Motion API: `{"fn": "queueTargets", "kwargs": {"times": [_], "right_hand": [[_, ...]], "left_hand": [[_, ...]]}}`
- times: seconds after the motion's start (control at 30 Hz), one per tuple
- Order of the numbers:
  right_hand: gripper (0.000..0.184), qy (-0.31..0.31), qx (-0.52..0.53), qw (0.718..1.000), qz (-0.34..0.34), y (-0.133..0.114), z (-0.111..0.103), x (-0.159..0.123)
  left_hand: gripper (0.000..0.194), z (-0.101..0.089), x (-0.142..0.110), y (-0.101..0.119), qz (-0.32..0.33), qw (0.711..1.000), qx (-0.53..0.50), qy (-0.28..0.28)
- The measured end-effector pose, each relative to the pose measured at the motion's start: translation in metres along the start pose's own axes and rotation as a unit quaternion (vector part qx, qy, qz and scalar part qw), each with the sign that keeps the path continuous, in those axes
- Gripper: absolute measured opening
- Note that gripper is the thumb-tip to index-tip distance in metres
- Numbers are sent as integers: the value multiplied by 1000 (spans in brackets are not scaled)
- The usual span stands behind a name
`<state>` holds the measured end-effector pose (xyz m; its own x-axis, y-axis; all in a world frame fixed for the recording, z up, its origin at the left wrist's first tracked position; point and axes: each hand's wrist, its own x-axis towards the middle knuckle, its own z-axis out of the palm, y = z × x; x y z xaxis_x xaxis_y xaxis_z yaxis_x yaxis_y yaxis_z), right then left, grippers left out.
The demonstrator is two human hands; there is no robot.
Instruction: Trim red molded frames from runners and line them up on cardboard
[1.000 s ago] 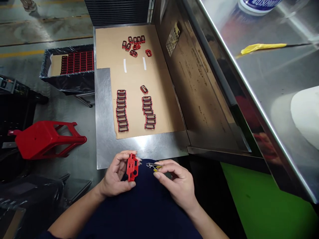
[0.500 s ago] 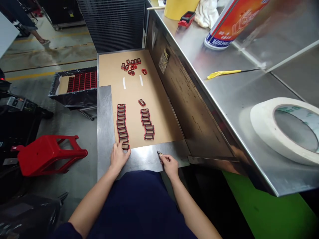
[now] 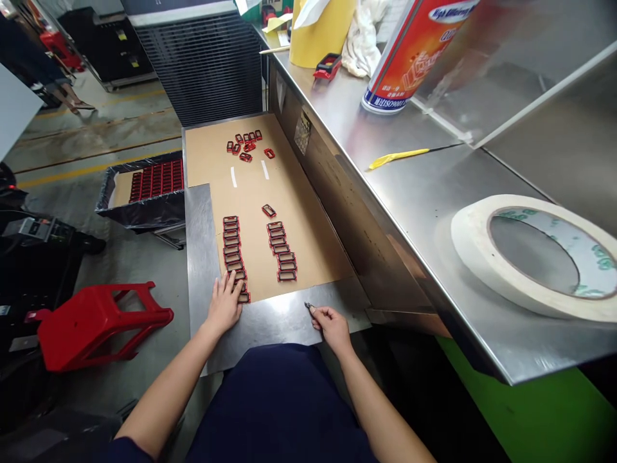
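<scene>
1. Head view, left hand (image 3: 225, 305): fingers spread, palm down, laid over the near end of the left row of red-and-black frames (image 3: 232, 249); open, no closed grip seen. Last frame of the row shows just beside the fingers, by the cardboard's near left corner.
2. Right hand (image 3: 332, 325): thumb and fingers pinched on a small metal tool (image 3: 308, 307), tip poking out past the fingertips. Hand sits at the table's near edge, right of the left hand, well apart from it.
3. Cardboard (image 3: 250, 199) covers most of the metal table (image 3: 198, 225); bare metal along the near edge and part of the left.
4. Left row runs along the cardboard's left edge, toward its near corner. Right row of frames (image 3: 279, 241) parallel, ending short of the near edge. A lone frame (image 3: 268, 210) tilted just beyond its far end.
5. Loose cluster of frames (image 3: 245, 156) near the cardboard's far edge; two white strips (image 3: 234, 177) between cluster and rows.
6. Bin (image 3: 139, 220) of similar frames beside the table's left edge.
7. Counter (image 3: 424, 193) at right: tape roll (image 3: 475, 257) near its front corner; spray can (image 3: 393, 83) farther back.
</scene>
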<state>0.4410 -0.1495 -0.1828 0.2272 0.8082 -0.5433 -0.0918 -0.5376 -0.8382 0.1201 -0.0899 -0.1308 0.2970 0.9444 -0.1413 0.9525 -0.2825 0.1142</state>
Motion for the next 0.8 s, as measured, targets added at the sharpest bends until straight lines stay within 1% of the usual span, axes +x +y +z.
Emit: {"fn": "queueTargets", "kwargs": {"times": [0.07, 0.13, 0.3, 0.6, 0.73, 0.8], "right_hand": [[72, 1, 2, 1000, 0, -1, 1, 0], [74, 6, 3, 1000, 1, -1, 1, -1], [75, 14, 3, 1000, 4, -4, 2, -3], [76, 27, -4, 1000, 5, -3, 3, -3], [76, 34, -7, 999, 11, -2, 4, -4], [76, 36, -8, 999, 14, -1, 4, -4]], "left_hand": [[67, -3, 11, -6, 2, 999, -7, -47], [67, -4, 22, -9, -11, 998, -13, -66], [65, -8, 57, -15, -56, 997, -4, -54], [64, -25, 148, -37, -87, 996, -10, -29], [67, -31, 172, -39, -99, 995, -8, -21], [73, -35, 182, -40, -103, 995, -5, -16]]}}
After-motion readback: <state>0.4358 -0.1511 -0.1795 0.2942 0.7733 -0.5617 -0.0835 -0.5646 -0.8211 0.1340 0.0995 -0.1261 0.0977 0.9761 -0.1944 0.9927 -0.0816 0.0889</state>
